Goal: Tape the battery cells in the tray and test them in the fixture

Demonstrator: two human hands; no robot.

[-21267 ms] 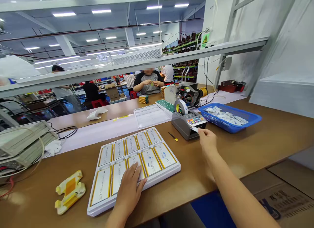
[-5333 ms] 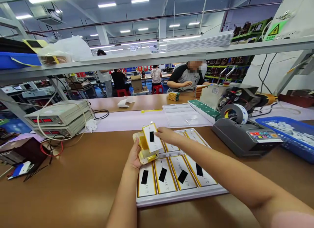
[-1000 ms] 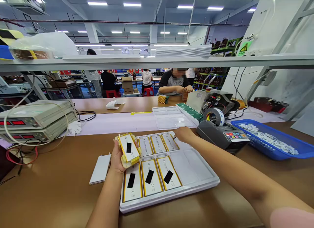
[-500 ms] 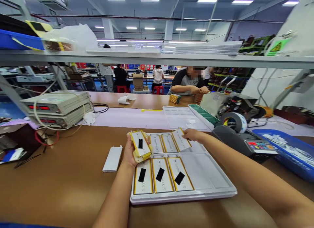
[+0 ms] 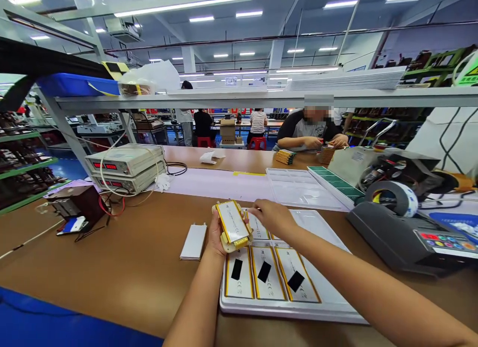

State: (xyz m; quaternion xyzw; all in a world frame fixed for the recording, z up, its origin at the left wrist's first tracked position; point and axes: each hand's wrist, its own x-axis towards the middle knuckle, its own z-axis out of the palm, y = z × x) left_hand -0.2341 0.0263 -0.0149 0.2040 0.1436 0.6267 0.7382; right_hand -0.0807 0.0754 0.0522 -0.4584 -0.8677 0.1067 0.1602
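"Above the left part of the tray (image 5: 328,304), what does the left hand (image 5: 215,236) carry?"

"A yellow-taped holder (image 5: 227,245), gripped from its left side with the fingers wrapped about it. One flat pack (image 5: 233,221) lies on top, printed face up."

"Orientation of that pack?"

"Tilted. Its long axis runs slantwise: far end toward the left, near end toward the right and the wearer. The CE mark sits at the near end."

"And the right hand (image 5: 274,216)?"

"Just beside the pack's right edge, knuckles bent, thumb and fingers drawn close. Whether the tips pinch or touch anything, I cannot tell."

"Tray contents?"

"Near row: three packs (image 5: 269,288), each bearing a black strip (image 5: 236,269). Their long axes run away from the wearer; the rightmost slants most, near end to the right. The far row holds at least one pack, partly hidden by the hands."

"Adjacent items?"

"Left of the tray, apart from it on the surface (image 5: 130,257), a small stack of plain white packs (image 5: 193,241), long sides pointing away from the wearer. To the right, a grey tape dispenser (image 5: 392,240) carrying a roll of tape (image 5: 410,198)."
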